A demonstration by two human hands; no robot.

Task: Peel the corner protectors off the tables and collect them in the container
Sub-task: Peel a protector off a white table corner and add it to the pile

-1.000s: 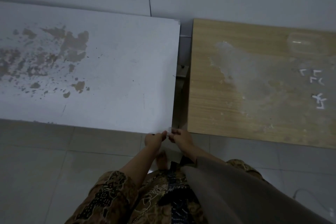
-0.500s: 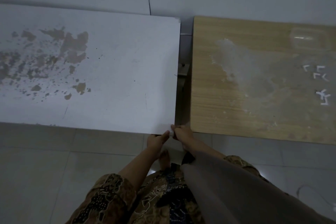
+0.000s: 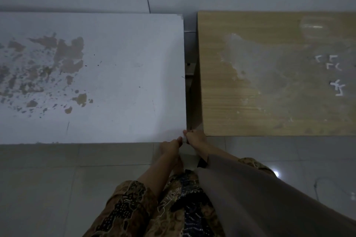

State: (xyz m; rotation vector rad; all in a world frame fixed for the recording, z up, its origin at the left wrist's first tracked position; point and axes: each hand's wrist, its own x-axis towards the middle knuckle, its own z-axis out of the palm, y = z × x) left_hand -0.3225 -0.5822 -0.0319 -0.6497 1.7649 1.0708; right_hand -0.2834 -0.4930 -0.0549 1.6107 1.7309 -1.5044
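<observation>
White table (image 3: 115,63) near corner: both hands, left hand (image 3: 169,145) and right hand (image 3: 194,137), pinch corner protector (image 3: 184,139), not off yet. Several loose protectors (image 3: 331,63) right of it, uncollected; container (image 3: 314,28) looks empty.

The left table (image 3: 119,75) stood just left of the right table (image 3: 250,90) with a narrow gap between, both hands (image 3: 170,146) (image 3: 195,138) met at the left table's near right corner around a corner protector (image 3: 185,139), and loose protectors (image 3: 331,67) lay toward the right table's right side, in front of a container (image 3: 314,28).
</observation>
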